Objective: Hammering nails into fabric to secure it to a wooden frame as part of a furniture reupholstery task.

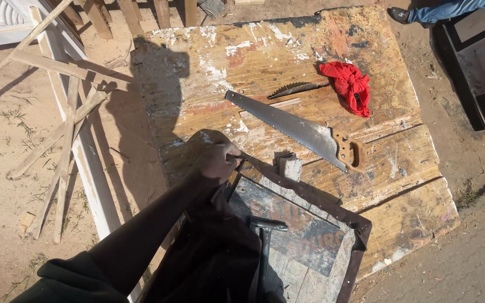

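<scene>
Dark fabric (209, 258) is draping over the brown-edged panel (310, 224) closest to the viewer, a hammer (265, 247) lying just below the grip. Beyond, a paint-stained plywood worktable (399, 185) is sitting on sandy ground outdoors. Left hand (218, 160) is reaching forward, arm extended, fingers clenching the panel's top corner; right hand is showing nowhere
</scene>
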